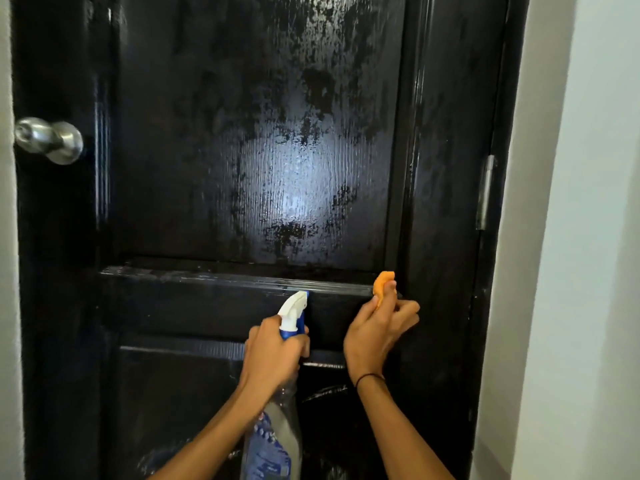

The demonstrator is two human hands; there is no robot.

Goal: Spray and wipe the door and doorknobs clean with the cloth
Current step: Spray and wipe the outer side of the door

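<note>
Gripped spray bottle (277,420) in left hand (273,355); pinched orange cloth (382,287) between right hand (375,336) fingers (403,308), against wet black door (242,133).

The door (263,150) fills the middle, with a wall (588,237) to its right. The knob (48,140) sits at the door's left edge, above the hands; the hinge (485,192) is on the opposite, right edge. Low in front of the door, the left hand (273,355) holds the bottle (277,427), nozzle up toward the door's cross rail. Just right of it, apart, the right hand (377,334) pinches the cloth (383,285) against the right end of that rail, where the upper panel meets the frame.
</note>
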